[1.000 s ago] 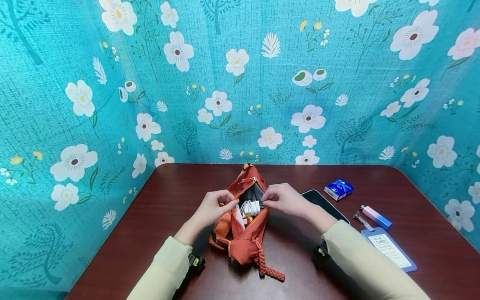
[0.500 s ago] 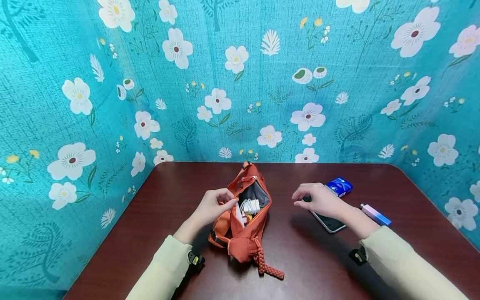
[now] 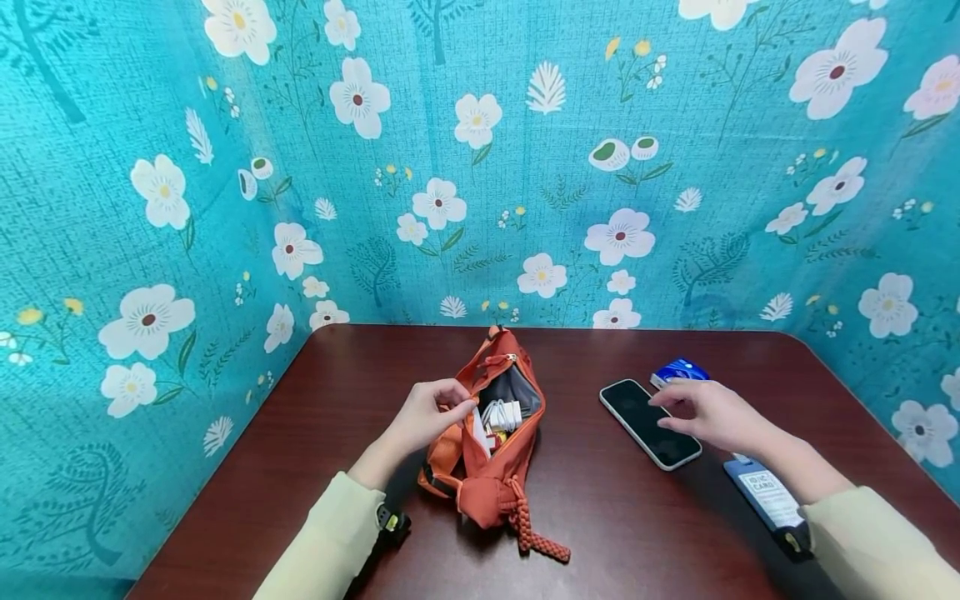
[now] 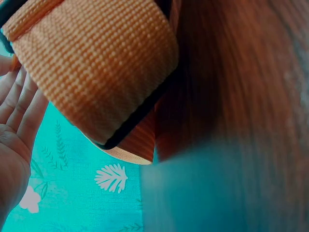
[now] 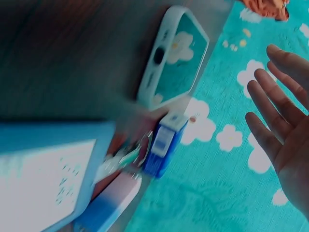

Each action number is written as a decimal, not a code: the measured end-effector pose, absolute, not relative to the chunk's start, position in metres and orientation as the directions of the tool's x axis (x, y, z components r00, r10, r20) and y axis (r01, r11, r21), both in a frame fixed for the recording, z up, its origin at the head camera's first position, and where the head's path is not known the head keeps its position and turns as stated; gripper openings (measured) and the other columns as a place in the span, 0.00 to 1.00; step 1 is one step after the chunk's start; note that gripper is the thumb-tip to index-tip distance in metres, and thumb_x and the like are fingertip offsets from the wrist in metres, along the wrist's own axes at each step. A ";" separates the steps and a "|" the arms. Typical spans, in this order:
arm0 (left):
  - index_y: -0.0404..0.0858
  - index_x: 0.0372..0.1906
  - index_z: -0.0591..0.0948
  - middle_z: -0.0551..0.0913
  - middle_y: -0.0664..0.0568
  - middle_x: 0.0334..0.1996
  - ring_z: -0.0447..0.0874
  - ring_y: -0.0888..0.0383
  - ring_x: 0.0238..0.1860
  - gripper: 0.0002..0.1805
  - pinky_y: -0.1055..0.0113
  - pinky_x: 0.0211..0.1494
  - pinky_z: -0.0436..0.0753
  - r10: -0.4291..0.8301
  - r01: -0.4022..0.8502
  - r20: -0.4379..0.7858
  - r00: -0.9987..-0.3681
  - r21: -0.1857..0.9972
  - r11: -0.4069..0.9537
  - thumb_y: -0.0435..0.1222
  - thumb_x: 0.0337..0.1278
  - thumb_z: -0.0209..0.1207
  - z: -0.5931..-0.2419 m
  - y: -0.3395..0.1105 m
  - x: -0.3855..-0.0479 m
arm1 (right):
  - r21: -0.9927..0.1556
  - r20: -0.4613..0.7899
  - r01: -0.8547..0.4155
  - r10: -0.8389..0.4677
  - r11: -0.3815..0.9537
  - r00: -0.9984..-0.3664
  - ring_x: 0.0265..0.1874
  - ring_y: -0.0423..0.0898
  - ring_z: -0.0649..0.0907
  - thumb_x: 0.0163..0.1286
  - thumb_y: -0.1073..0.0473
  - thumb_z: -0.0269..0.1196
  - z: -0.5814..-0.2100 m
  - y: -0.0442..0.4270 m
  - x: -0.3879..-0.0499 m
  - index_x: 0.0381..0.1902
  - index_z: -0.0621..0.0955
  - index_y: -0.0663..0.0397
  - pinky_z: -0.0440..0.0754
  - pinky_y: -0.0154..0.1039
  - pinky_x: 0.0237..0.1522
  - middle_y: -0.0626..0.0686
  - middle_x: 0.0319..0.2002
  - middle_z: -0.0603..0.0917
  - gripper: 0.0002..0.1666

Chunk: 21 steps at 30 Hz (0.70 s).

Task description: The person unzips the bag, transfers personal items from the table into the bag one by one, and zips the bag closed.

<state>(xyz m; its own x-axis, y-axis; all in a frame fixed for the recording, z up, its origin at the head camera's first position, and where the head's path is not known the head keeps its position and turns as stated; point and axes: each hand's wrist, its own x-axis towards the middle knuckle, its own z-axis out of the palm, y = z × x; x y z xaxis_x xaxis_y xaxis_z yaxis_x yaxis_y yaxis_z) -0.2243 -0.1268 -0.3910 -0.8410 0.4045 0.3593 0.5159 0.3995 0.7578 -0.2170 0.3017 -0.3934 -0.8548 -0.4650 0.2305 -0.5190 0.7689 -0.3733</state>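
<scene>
An orange-red bag (image 3: 486, 502) lies unzipped on the table in the head view, its grey lining showing. Inside are a white charger with a coiled cable (image 3: 506, 415) and some small red and yellow items, partly hidden. My left hand (image 3: 423, 419) pinches the left edge of the bag's opening; in the left wrist view an orange webbing strap (image 4: 101, 67) covers much of the scene. My right hand (image 3: 718, 414), holding nothing, hovers by a black-screened phone (image 3: 637, 417) and a blue packet (image 3: 681, 370). Its fingers look loosely extended in the right wrist view.
A blue-framed ID card (image 3: 767, 493) lies under my right forearm, partly covered. Beside it in the right wrist view is a pink-to-blue stick-like object (image 5: 110, 205). A braided orange cord (image 3: 536, 540) trails from the bag. Floral cloth (image 3: 540, 167) hangs behind the table.
My right hand has let go of the bag's right edge and moved right, past the phone, toward the blue packet. My left hand has stayed at the bag's edge.
</scene>
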 end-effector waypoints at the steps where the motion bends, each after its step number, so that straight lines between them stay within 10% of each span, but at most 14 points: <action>1: 0.34 0.33 0.82 0.82 0.50 0.25 0.77 0.58 0.26 0.03 0.58 0.32 0.80 0.403 0.511 0.354 -0.844 0.759 0.404 0.31 0.60 0.63 -0.395 -0.127 -0.228 | -0.378 0.224 -0.511 -0.460 0.772 -0.859 0.41 0.53 0.82 0.54 0.62 0.74 -0.394 0.306 -0.216 0.45 0.85 0.54 0.83 0.44 0.36 0.53 0.42 0.85 0.19; 21: 0.44 0.32 0.83 0.81 0.59 0.25 0.77 0.60 0.25 0.03 0.66 0.29 0.79 0.397 0.528 0.376 -0.837 0.746 0.406 0.37 0.60 0.65 -0.417 -0.133 -0.243 | -0.388 0.146 -0.359 -0.328 0.849 -0.933 0.44 0.62 0.80 0.53 0.62 0.74 -0.414 0.379 -0.224 0.47 0.84 0.58 0.80 0.58 0.40 0.59 0.43 0.83 0.21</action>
<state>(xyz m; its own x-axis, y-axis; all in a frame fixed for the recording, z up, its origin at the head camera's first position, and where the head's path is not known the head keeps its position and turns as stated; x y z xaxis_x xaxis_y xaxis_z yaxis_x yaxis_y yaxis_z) -0.2432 -0.1327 -0.4172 -0.8370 0.3974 0.3762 0.5280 0.4060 0.7459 -0.2236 0.3793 -0.4137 -0.9334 -0.3277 0.1460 -0.3588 0.8488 -0.3883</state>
